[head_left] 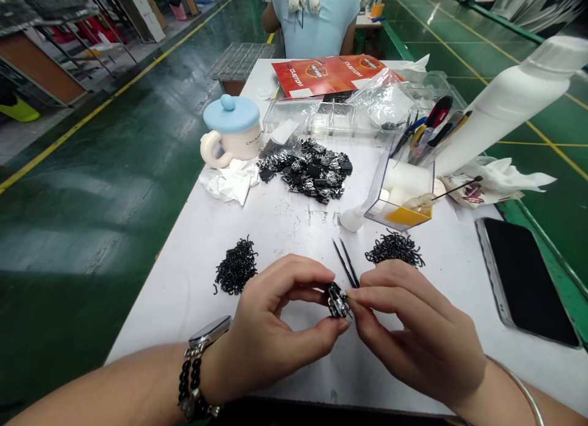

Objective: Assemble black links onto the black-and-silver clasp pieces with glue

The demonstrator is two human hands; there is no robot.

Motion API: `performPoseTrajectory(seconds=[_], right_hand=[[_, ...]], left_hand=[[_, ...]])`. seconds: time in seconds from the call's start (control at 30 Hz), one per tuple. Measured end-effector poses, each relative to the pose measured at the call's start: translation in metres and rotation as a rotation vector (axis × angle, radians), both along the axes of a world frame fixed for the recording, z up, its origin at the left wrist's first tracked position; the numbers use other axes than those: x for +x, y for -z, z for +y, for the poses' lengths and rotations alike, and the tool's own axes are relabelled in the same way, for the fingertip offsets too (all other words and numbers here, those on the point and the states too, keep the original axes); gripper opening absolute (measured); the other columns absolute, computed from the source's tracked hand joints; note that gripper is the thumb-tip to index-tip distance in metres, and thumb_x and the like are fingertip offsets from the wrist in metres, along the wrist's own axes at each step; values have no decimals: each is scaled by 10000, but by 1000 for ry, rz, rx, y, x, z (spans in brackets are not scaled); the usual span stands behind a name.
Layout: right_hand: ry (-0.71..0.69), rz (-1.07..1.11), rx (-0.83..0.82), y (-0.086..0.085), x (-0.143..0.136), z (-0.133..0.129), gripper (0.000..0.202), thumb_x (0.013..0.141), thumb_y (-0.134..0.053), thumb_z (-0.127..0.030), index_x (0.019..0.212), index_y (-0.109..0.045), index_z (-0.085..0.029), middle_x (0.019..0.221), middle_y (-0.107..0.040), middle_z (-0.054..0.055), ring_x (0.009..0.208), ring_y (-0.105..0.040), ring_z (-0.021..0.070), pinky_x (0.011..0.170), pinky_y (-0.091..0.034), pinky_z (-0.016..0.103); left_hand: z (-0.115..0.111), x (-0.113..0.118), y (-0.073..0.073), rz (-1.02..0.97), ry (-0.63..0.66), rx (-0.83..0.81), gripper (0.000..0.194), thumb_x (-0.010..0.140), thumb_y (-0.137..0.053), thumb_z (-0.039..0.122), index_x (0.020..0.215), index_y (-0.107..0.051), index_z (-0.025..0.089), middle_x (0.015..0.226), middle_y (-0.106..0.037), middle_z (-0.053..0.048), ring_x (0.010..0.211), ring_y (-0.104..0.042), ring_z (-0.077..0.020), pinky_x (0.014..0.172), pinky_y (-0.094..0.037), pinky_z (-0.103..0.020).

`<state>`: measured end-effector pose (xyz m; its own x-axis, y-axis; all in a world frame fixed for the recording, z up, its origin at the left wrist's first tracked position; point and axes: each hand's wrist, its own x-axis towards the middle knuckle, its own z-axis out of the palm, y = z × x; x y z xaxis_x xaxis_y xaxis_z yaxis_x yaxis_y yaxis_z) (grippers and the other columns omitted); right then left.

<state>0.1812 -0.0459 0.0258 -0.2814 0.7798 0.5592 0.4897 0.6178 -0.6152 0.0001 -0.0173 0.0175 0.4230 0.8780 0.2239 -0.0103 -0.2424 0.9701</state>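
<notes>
Left hand: pinching a small black clip part between thumb and fingertips, just above the white table.
Right hand: closing on the same part, tweezers poking up beside its fingers.
Step in hand: apparently fitting something into the part.
Next move: probably needing fine alignment.
Nearby: heaps of black hooks lying either side.

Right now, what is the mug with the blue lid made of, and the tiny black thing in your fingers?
The mug looks like glazed ceramic: cream, smooth and softly shiny. Its blue lid looks matte, maybe silicone or plastic. The small black part, pinched between left hand and right hand, seems glossy black plastic with glints, perhaps metal bits.
</notes>
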Motion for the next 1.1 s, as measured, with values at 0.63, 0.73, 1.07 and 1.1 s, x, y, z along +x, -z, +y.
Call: performPoseTrajectory(seconds=[0.63, 0.73, 1.07, 1.1], right_hand=[[-20, -60, 47, -1, 3, -3, 191, 790, -552, 4, 952, -582, -92, 810, -586, 74, 757, -515, 153, 702, -485, 317], [-32, -88, 56, 2, 4, -6, 204, 810, -553, -19, 998, -570, -95, 845, -583, 80, 775, -500, 160, 698, -477, 326], [-78, -140, 25, -1, 6, -5, 201, 818, -556, -10, 999, -555, -96, 867, -577, 72, 801, -488, 157, 722, -453, 311], [-79, -157, 23, -2, 6, -5, 187, 827, -548, -17, 994, -552, -99, 868, -580, 73, 801, -488, 159, 717, -449, 309]], left_hand=[[-2, -1, 1, 51, -37, 239, 394, 655, -719, 44, 1019, -598, 133, 920, -627, -62, 828, -613, -140, 680, -568, -200], [-3, -1, 1, 70, -41, 253, 391, 655, -717, 45, 1018, -598, 128, 912, -625, -58, 810, -612, -131, 681, -557, -202], [-2, -3, 1, 74, -12, 223, 398, 653, -718, 47, 1021, -599, 140, 908, -630, -46, 814, -615, -126, 667, -563, -179], [-2, -3, 1, 70, -4, 209, 398, 654, -717, 45, 1021, -601, 144, 909, -630, -46, 825, -615, -131, 669, -566, -180]])
